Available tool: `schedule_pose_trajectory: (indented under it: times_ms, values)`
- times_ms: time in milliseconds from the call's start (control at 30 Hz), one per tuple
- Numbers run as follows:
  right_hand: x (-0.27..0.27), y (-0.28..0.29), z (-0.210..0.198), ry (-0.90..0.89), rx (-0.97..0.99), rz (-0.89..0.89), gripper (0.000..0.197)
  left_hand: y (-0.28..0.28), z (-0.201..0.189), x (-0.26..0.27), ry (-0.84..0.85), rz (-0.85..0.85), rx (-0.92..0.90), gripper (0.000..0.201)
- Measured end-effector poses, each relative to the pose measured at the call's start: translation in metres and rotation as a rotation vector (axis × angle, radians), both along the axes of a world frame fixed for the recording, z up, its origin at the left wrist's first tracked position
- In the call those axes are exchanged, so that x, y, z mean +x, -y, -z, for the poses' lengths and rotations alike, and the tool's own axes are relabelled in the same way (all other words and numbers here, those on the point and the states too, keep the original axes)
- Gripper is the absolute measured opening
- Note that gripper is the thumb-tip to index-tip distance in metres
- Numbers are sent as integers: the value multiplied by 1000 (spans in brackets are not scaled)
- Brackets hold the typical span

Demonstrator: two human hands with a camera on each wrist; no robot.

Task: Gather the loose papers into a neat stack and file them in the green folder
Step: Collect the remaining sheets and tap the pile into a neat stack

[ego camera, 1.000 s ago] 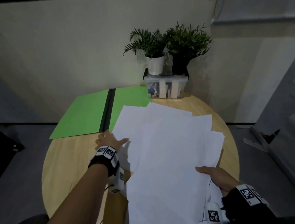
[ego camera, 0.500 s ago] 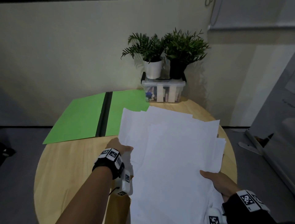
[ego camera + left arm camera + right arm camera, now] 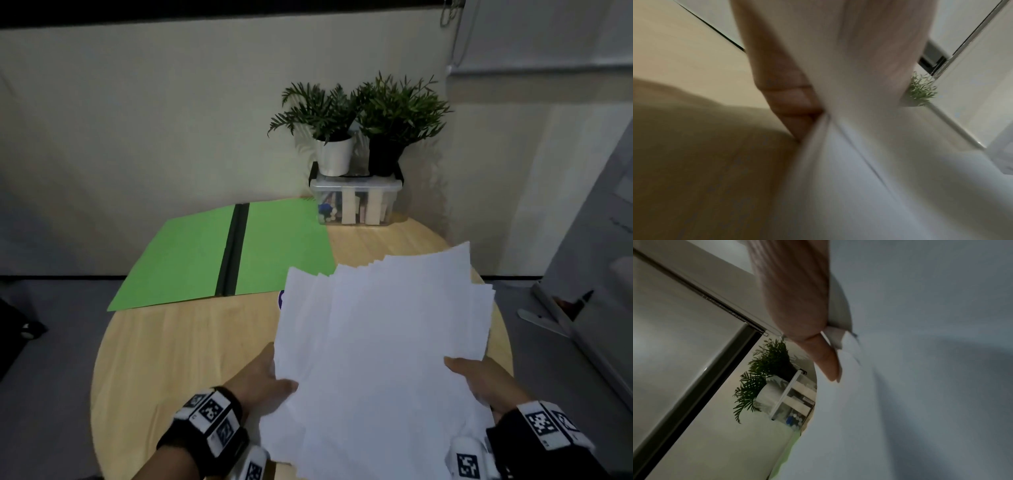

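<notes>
A fanned bundle of white papers is lifted off the round wooden table, its far edges uneven. My left hand grips the bundle's left edge, thumb on top. My right hand grips the right edge the same way. The green folder lies open and flat at the table's far left, a black spine down its middle. In the left wrist view the papers are blurred against my fingers. The right wrist view shows my thumb pressing on the papers.
At the table's far edge a clear plastic box carries two potted plants, right beside the folder's far right corner. Something small and dark blue peeks out at the papers' left edge. Grey floor surrounds the table.
Both hands drew the spread sheets together toward me and lifted them off the table. The folder's right half, partly covered before, is now uncovered.
</notes>
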State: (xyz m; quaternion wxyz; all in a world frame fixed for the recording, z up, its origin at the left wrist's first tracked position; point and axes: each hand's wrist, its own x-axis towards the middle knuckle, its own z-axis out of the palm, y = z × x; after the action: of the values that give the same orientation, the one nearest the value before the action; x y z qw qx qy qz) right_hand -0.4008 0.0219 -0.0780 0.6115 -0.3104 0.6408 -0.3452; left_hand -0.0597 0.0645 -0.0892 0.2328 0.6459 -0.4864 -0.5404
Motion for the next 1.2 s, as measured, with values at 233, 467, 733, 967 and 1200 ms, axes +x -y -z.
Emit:
schedule_pose_trajectory:
  times_ms: [233, 467, 733, 967, 1200]
  values:
    - [23, -5, 6, -71, -105, -75, 59, 7, -1, -14, 42, -33, -3, 27]
    - [27, -12, 10, -597, -167, -121, 60, 15, 5, -18, -64, -209, 36, 53]
    - [49, -8, 5, -554, -90, -337, 88, 15, 15, -41, -161, -228, 24, 72]
    - [33, -4, 12, -286, -96, -120, 120, 1, -2, -43, -291, -194, -148, 28]
    - [40, -5, -48, 168, -335, -207, 83, -1, -78, -16, -303, -178, -439, 28]
